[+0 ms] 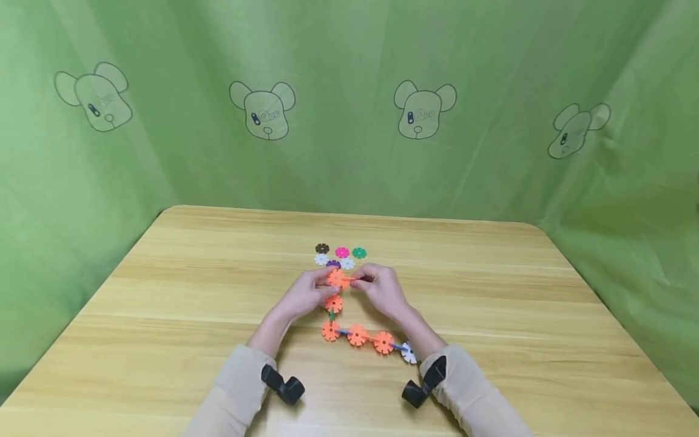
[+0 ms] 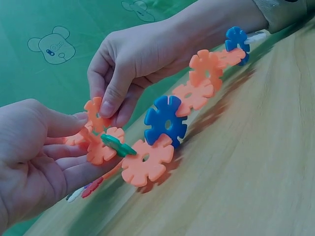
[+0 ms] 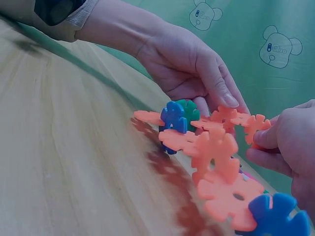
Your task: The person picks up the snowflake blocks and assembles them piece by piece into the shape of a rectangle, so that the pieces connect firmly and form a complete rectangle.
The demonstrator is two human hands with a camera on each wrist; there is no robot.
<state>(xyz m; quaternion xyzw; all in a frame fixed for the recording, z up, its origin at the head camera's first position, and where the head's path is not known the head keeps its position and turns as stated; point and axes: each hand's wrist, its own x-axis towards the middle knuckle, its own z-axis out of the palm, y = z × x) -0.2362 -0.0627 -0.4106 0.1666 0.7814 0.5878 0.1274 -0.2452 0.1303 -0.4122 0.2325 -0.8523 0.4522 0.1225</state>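
Pinching at the far end of a chain of flower-shaped discs (image 1: 357,335), two hands meet above the wooden table (image 1: 191,340). The left hand (image 1: 306,295) grips the chain's orange pieces between thumb and fingers; the right hand (image 1: 384,292) holds one orange disc (image 2: 97,113) in a narrow pinch — edge-on from above, it points rightward from the chain. The whole thing makes an L. Its shorter leg runs away from the person, from an orange corner disc (image 1: 330,331) past a green disc (image 2: 117,145) up to the hands. The longer leg stretches right, slanting slightly back toward the person — through orange and blue pieces to a white disc (image 1: 408,352) beside the right forearm. Beyond the hands lie loose discs (image 1: 341,252).
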